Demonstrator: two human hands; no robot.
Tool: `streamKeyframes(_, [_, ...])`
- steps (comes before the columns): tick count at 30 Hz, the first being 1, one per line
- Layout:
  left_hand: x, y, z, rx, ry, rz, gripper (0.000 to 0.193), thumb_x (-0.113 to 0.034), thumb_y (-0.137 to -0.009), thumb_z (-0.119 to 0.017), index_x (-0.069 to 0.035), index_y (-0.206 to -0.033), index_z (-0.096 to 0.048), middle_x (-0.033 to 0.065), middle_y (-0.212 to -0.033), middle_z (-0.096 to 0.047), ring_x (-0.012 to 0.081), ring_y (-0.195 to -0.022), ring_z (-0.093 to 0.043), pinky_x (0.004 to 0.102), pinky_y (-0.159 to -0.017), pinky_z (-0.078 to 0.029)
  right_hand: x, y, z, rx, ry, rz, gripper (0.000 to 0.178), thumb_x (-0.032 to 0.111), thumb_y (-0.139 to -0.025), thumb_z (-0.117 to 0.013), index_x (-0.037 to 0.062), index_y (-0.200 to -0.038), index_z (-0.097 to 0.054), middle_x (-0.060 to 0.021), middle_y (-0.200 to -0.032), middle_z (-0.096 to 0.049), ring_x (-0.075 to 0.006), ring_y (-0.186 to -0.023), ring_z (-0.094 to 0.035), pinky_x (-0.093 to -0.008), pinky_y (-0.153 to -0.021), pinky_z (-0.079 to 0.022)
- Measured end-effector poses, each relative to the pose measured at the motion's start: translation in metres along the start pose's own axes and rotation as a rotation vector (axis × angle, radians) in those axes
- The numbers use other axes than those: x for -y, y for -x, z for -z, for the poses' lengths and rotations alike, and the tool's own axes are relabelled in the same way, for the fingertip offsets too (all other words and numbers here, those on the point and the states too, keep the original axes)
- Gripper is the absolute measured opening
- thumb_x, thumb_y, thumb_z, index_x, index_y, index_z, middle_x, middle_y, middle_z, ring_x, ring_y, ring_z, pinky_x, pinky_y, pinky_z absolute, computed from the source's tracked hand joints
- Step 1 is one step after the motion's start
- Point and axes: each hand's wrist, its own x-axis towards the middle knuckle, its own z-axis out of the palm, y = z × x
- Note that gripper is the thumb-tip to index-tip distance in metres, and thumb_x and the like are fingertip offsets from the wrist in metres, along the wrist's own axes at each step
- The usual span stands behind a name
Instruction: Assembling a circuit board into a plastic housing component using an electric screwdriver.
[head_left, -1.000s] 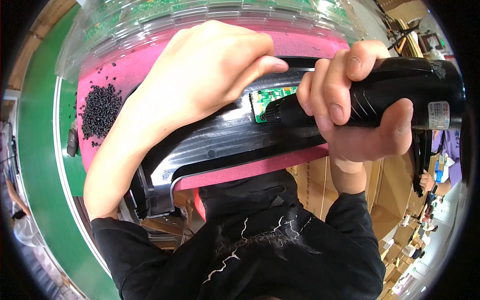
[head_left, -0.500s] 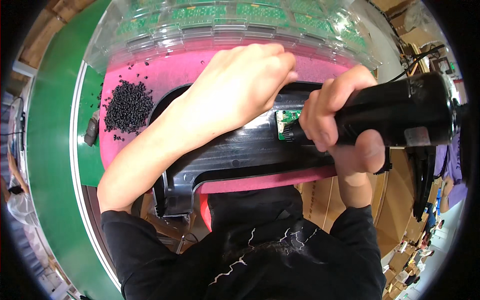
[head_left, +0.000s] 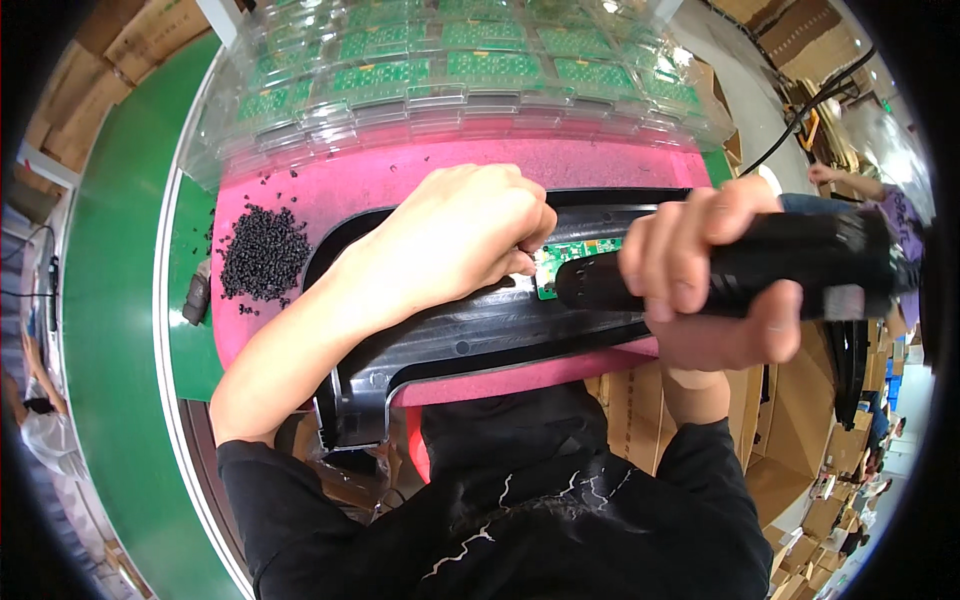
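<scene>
Head view: right hand (head_left: 712,275) wraps around one cylindrical power screwdriver (head_left: 815,255); left hand (head_left: 468,232) curls, any contents hidden, beside one green circuit board (head_left: 592,248) inside one glossy plastic shell (head_left: 440,350).

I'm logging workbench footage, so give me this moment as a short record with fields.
Left hand: curled beside the board's left end; anything held is hidden
Right hand: gripping a black handheld tool
Tool nose: over the green circuit board; contact unclear
Board's place: inside a black plastic shell
Under shell: pink mat
Mat's left: pile of small black pieces
Far side: clear plastic trays
</scene>
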Motion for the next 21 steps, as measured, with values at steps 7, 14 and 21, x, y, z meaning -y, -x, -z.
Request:
streamKeyframes(7, [-0.003, -0.007, 0.004, -0.061, 0.337, -0.147, 0.019, -0.012, -0.076, -0.08, 0.001, -0.082, -0.068, 0.0118, -0.079, -0.066, 0.03, -0.079, -0.063, 0.0381, -0.071, -0.05, 0.027, -0.007, 0.006, 0.091, 0.048, 0.224, 0.047, 0.052, -0.09, -0.062, 0.0098, -0.107, -0.052, 0.0045, -0.07, -0.052, -0.0073, -0.054, -0.05, -0.0245, -0.058, -0.042])
streamKeyframes(14, [-0.005, -0.011, 0.001, -0.102, 0.369, -0.178, 0.043, -0.015, -0.07, -0.084, -0.001, -0.106, -0.068, 0.0107, -0.099, -0.067, 0.0273, -0.098, -0.063, 0.0377, -0.089, -0.05, 0.041, -0.006, 0.019, 0.126, 0.035, 0.203, 0.049, 0.05, -0.089, -0.062, 0.0075, -0.111, -0.05, 0.0019, -0.076, -0.053, -0.0082, -0.057, -0.05, -0.0266, -0.063, -0.042])
streamKeyframes(21, [0.003, -0.003, -0.004, -0.031, -0.058, 0.013, 0.064, -0.013, -0.07, -0.08, -0.007, -0.129, -0.055, 0.0109, -0.125, -0.058, 0.0338, -0.119, -0.054, 0.0424, -0.1, -0.046, 0.022, -0.002, 0.06, -0.044, 0.376, -0.063, 0.042, 0.043, -0.093, -0.053, 0.0023, -0.104, -0.053, -0.0011, -0.063, -0.048, -0.011, -0.049, -0.043, -0.028, -0.055, -0.038])
